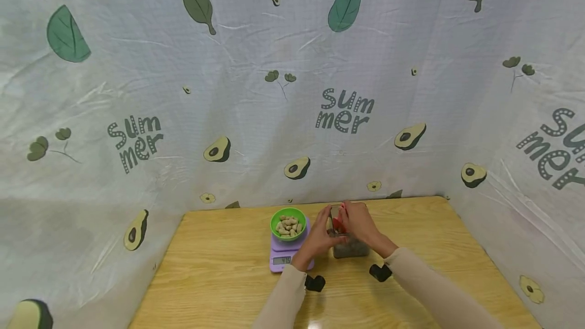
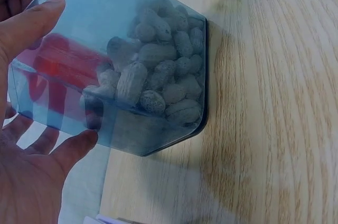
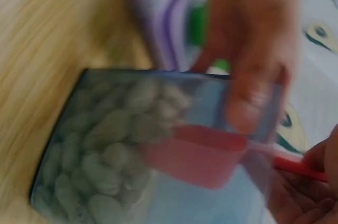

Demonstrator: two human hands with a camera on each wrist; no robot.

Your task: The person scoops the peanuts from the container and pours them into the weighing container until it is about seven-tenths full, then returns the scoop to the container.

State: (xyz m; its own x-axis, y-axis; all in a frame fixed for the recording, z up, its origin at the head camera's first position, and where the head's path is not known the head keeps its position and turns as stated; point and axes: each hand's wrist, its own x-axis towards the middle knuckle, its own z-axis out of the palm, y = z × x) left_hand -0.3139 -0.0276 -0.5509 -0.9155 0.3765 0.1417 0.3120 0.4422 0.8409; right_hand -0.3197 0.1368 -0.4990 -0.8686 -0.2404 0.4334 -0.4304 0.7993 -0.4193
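Note:
A clear plastic container (image 1: 351,249) with a dark base stands on the table, its lower part full of unshelled peanuts (image 2: 158,60). My left hand (image 1: 318,237) grips its side near the top; in the right wrist view the thumb lies against the wall. A red scoop (image 3: 203,158) is inside, its head down against the peanuts and partly hidden among them. My right hand (image 1: 359,222) holds the scoop's handle (image 3: 298,167) at the container's mouth, fingers curled round it. The right wrist view is blurred.
Left of the container, a purple kitchen scale (image 1: 279,254) with a lit display bears a green bowl (image 1: 273,221) of peanuts. A white patterned curtain (image 1: 256,116) hangs behind the wooden table (image 1: 219,263) and along its sides.

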